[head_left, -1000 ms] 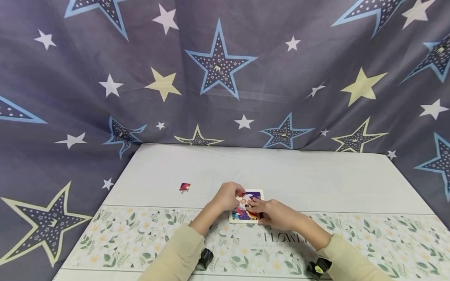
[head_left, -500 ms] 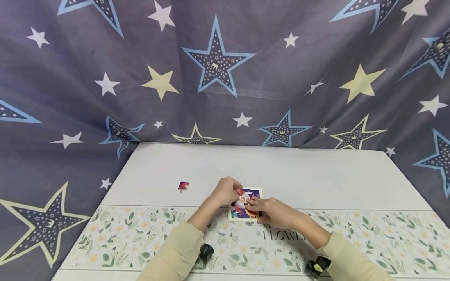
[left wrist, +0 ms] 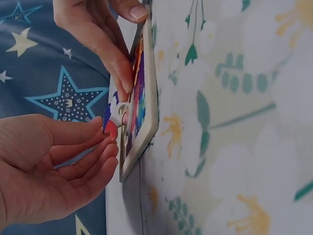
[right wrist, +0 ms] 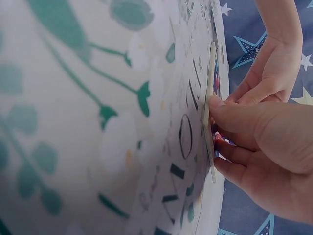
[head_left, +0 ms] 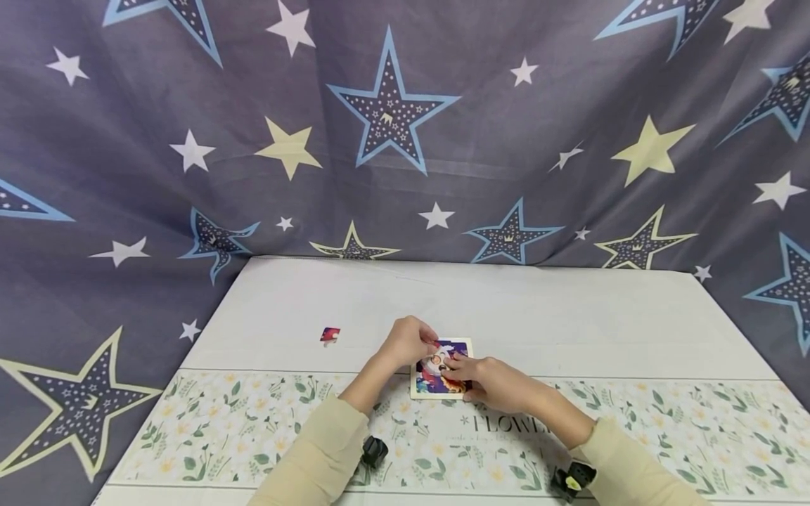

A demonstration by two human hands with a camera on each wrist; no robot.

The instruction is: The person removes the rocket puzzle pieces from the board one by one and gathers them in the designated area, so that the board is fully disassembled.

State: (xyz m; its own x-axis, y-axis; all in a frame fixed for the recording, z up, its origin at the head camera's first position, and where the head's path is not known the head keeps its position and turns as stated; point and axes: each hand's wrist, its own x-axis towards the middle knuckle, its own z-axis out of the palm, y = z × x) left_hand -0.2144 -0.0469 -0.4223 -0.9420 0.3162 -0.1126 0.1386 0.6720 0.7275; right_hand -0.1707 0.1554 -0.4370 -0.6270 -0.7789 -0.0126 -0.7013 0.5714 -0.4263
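Note:
A small square jigsaw puzzle (head_left: 441, 396) with a cream frame and a colourful cartoon picture lies flat on the table between both hands. At its upper left part, the left hand (head_left: 407, 344) pinches a puzzle piece (left wrist: 111, 129), red and purple, between thumb and fingertips. In the left wrist view this piece is tilted up at the picture's surface. From the right side, the right hand (head_left: 500, 384) rests straight fingers on the picture, its thumb (right wrist: 217, 103) at the frame's edge. The hands cover parts of the picture.
One loose red and purple puzzle piece (head_left: 330, 335) lies on the white part of the table, left of the puzzle. The table cover (head_left: 633, 330) has a floral band along the near side. A grey star-patterned curtain (head_left: 481, 140) hangs behind and at the sides.
The head view has shifted slightly. The left hand's fingers have moved a little at the puzzle's upper left, still pinching the piece. The right hand keeps its place on the picture.

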